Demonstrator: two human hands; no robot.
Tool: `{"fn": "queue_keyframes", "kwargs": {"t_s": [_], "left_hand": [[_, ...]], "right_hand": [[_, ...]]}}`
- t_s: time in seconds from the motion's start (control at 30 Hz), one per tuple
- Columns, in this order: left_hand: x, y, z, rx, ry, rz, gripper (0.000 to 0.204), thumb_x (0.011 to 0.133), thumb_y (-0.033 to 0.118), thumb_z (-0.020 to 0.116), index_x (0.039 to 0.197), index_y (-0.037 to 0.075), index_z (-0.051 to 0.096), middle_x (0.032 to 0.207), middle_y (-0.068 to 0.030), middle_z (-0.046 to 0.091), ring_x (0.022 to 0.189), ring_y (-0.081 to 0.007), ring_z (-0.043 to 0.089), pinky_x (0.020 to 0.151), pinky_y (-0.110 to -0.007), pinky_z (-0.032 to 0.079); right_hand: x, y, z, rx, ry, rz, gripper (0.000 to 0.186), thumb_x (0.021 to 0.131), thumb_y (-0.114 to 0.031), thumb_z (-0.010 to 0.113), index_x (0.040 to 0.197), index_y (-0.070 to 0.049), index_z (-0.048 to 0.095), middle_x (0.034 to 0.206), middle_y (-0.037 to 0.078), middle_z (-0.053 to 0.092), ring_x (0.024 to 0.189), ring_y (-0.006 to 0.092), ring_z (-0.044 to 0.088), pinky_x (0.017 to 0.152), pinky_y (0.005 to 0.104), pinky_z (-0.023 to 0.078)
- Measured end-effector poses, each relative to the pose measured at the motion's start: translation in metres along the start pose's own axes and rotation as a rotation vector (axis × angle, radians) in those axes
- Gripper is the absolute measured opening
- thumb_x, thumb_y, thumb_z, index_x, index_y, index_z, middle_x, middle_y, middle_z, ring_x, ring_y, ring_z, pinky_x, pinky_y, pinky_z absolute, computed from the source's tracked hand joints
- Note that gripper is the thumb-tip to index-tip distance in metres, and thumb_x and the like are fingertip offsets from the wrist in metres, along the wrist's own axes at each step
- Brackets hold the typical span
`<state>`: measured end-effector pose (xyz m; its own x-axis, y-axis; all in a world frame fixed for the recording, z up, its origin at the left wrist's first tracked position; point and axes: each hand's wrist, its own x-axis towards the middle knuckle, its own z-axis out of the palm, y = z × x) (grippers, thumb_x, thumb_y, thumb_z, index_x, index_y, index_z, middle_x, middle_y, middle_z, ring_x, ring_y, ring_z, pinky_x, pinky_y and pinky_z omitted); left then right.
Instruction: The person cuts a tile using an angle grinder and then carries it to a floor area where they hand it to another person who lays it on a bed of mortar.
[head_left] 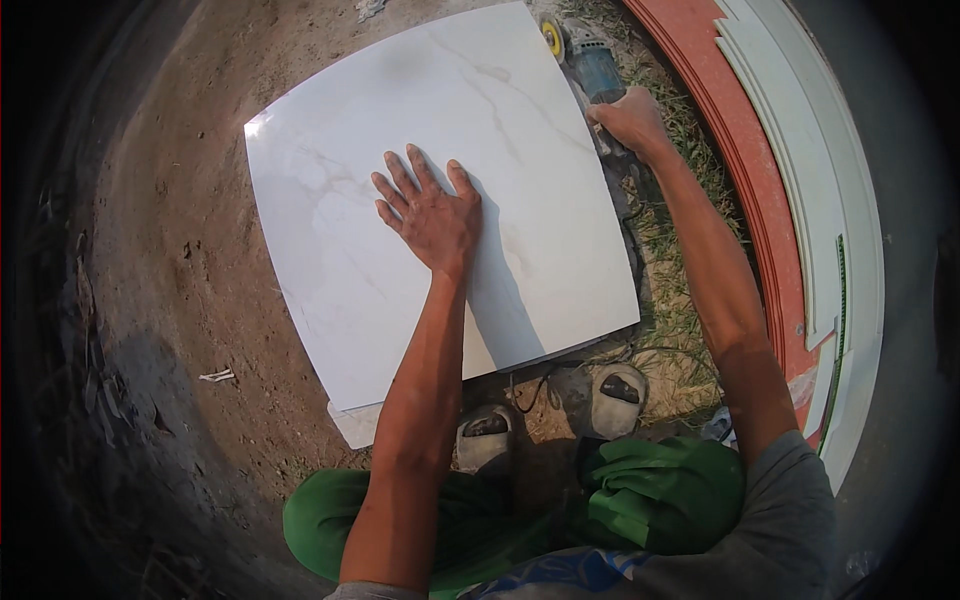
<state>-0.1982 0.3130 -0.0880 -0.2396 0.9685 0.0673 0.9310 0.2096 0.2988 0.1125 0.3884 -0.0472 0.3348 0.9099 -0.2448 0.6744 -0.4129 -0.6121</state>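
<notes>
A large white marble-patterned tile (540, 240) lies on the ground in front of me. My left hand (430, 212) rests flat on its middle, fingers spread, and casts a long shadow across the surface. At the tile's far right edge, my right hand (632, 122) is wrapped round the blue-green body of an angle grinder (595, 72). The grinder's yellow disc (552, 38) sits beside the tile's far right corner; whether it touches the edge I cannot tell. Part of the grinder's rear is hidden under my hand.
Beneath the tile's near left corner another pale slab (355, 425) sticks out. My sandals (618, 395) stand close to the near edge, with a dark cord (520, 392) by them. Grass (670, 225) and a red-and-white stepped edge (735, 130) run along the right. Bare dirt (200, 260) spreads left.
</notes>
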Motion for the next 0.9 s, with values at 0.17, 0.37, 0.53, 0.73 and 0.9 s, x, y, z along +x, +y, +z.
{"fn": "queue_keyframes", "kwargs": {"t_s": [0.17,0.37,0.53,0.73,0.9], "left_hand": [[0.001,0.0,0.0,-0.008,0.015,0.004,0.074,0.112,0.053,0.043,0.173,0.012,0.04,0.184,-0.0173,0.027,0.171,-0.0448,0.013,0.137,-0.058,0.01],[0.001,-0.001,0.0,-0.012,0.009,0.004,0.074,0.112,0.053,0.043,0.174,0.012,0.04,0.184,-0.0173,0.027,0.171,-0.0444,0.013,0.137,-0.059,0.011],[0.001,0.0,0.001,-0.016,0.008,0.002,0.074,0.112,0.053,0.043,0.174,0.012,0.04,0.184,-0.0169,0.027,0.171,-0.0441,0.013,0.137,-0.059,0.011],[0.001,-0.001,0.002,-0.02,0.015,0.004,0.074,0.111,0.053,0.044,0.173,0.012,0.041,0.184,-0.017,0.027,0.171,-0.0444,0.013,0.137,-0.059,0.011],[0.002,-0.001,0.002,-0.018,0.017,0.003,0.074,0.111,0.053,0.044,0.173,0.012,0.041,0.184,-0.0169,0.027,0.171,-0.0443,0.014,0.137,-0.059,0.011]], "right_hand": [[0.0,-0.006,-0.002,-0.002,-0.013,0.004,0.044,0.07,-0.035,0.083,0.079,0.008,0.081,0.081,0.023,0.08,0.081,0.0343,0.08,0.08,0.0441,0.062],[0.001,-0.011,-0.001,-0.002,0.0,0.008,0.043,0.07,-0.034,0.082,0.079,0.008,0.08,0.082,0.024,0.08,0.081,0.0349,0.08,0.081,0.0437,0.061],[0.011,-0.004,0.003,0.001,0.013,0.011,0.043,0.069,-0.034,0.082,0.079,0.009,0.08,0.085,0.025,0.08,0.083,0.036,0.08,0.081,0.0434,0.061],[0.013,-0.006,0.003,-0.003,0.007,0.025,0.046,0.068,-0.035,0.083,0.081,0.01,0.079,0.087,0.027,0.079,0.084,0.0379,0.08,0.081,0.0458,0.061],[0.015,-0.009,0.005,-0.035,0.024,0.007,0.049,0.068,-0.034,0.083,0.082,0.012,0.077,0.087,0.029,0.079,0.084,0.0393,0.08,0.081,0.0472,0.061]]}}
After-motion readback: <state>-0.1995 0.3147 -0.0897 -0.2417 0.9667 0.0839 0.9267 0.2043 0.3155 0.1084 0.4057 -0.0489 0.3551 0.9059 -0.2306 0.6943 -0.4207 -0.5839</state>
